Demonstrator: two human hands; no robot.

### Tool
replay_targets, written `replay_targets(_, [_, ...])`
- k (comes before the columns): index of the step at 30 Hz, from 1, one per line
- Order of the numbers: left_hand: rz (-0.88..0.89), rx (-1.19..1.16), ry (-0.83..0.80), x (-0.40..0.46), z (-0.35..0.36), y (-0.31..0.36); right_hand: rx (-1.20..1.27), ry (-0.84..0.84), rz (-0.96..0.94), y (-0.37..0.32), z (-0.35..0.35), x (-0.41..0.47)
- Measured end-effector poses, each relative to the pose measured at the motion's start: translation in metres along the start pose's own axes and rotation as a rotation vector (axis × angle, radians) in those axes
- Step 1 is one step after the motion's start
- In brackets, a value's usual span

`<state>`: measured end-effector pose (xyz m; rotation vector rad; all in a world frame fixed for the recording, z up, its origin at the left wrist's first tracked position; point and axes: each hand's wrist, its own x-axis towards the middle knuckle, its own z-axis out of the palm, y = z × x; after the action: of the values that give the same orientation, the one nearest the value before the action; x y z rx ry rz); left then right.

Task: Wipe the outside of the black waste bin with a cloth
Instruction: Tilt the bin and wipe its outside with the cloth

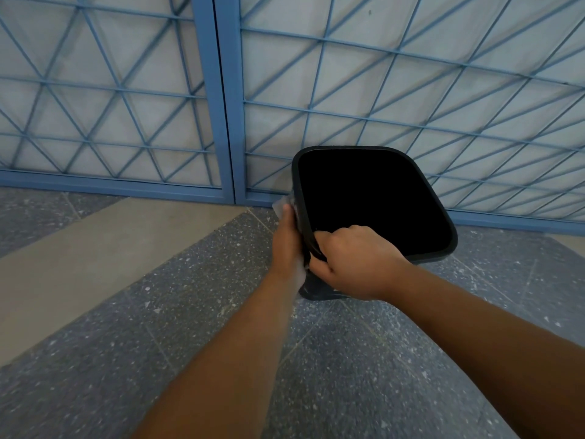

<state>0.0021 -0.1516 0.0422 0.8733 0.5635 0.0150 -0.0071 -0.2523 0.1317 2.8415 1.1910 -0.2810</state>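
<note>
Right hand (354,261) grip curled over bin (437,248) rim (near corner), left hand (286,242) flat, pressing cloth (281,204) against side

Soft, even, cool daylight; no glare.
Wide-angle bending curves the grille (411,90) lines; slight blur throughout; bin (373,198) interior pure black.

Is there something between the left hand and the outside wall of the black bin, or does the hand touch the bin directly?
Only the cloth. The left hand presses it flat against the black bin on its left outer wall; nothing else visible intervenes. The right hand grips the near rim.
</note>
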Motion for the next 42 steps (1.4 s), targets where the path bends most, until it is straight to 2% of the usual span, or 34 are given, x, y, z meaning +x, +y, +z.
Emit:
replay_targets(4, [0.091, -0.027, -0.041, -0.008, 0.003, -0.009, 0.002, 0.004, -0.007, 0.000, 0.000, 0.000])
replay_targets(7, [0.012, 0.028, 0.038, -0.004, -0.005, -0.009, -0.009, 0.003, -0.007, 0.000, 0.000, 0.000])
replay_targets(9, [-0.012, 0.021, 0.028, 0.004, -0.003, 0.001, -0.017, 0.001, -0.002, 0.000, 0.000, 0.000])
replay_targets(14, [0.069, 0.022, -0.033, -0.006, -0.001, -0.007, -0.015, -0.005, 0.002, -0.001, -0.001, 0.000])
replay_targets(18, [-0.012, 0.027, 0.003, -0.003, -0.005, -0.003, -0.014, -0.005, 0.005, -0.001, 0.000, 0.000])
replay_targets(22, [0.069, 0.038, -0.019, -0.012, -0.002, -0.011, -0.011, -0.014, 0.004, -0.001, -0.001, -0.001])
replay_targets(24, [0.054, 0.097, 0.001, -0.012, -0.010, -0.024, -0.019, -0.018, -0.001, -0.001, -0.002, -0.002])
replay_targets(27, [-0.018, 0.035, 0.020, -0.004, -0.011, -0.019, -0.029, -0.022, 0.003, -0.001, -0.002, -0.002])
replay_targets(32, [0.105, 0.082, -0.020, 0.006, -0.009, -0.023, -0.041, -0.024, 0.010, -0.001, -0.001, -0.001])
replay_targets(36, [-0.054, 0.100, 0.002, 0.019, -0.012, -0.009, -0.032, -0.019, 0.011, 0.000, 0.001, 0.002])
replay_targets(39, [-0.020, 0.069, -0.021, 0.028, -0.004, 0.003, -0.007, -0.022, 0.016, 0.000, 0.001, 0.003])
replay_targets(42, [0.024, 0.066, -0.041, 0.019, -0.019, -0.027, 0.001, -0.031, 0.015, 0.000, 0.001, 0.004])
